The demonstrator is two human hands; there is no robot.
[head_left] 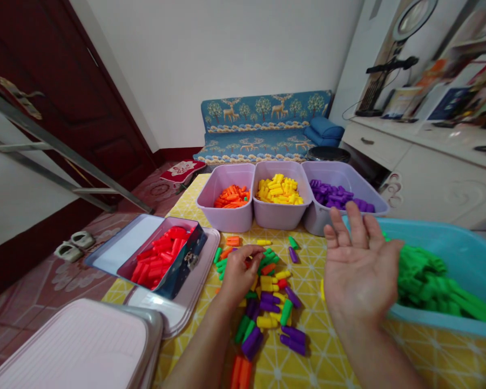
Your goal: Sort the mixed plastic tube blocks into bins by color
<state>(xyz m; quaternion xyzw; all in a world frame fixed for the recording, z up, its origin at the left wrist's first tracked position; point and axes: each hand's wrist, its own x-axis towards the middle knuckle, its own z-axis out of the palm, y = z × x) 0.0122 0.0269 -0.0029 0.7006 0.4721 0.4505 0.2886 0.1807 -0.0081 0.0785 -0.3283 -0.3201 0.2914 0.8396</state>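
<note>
My left hand (240, 274) reaches into a mixed pile of small plastic pieces shaped like marker caps. Its fingers are curled together among green pieces (269, 259), with a bit of red showing beneath; what they hold is hidden. My right hand (360, 273) is raised palm up with fingers spread, holding nothing, in front of a turquoise tub (441, 229) of green pieces (425, 275). Between my hands lie purple pieces (294, 340), yellow pieces (267, 322) and a green piece (286, 312). Orange pieces (241, 371) lie at the near edge.
Lilac bins hold orange pieces (233, 196), yellow pieces (280, 189) and purple pieces (336, 195). At left, an open tin box (177, 286) of red pieces (162, 256) rests on a pale lid (182, 319). More lids (73, 346) are stacked nearer. A patterned sofa (255, 138) stands behind.
</note>
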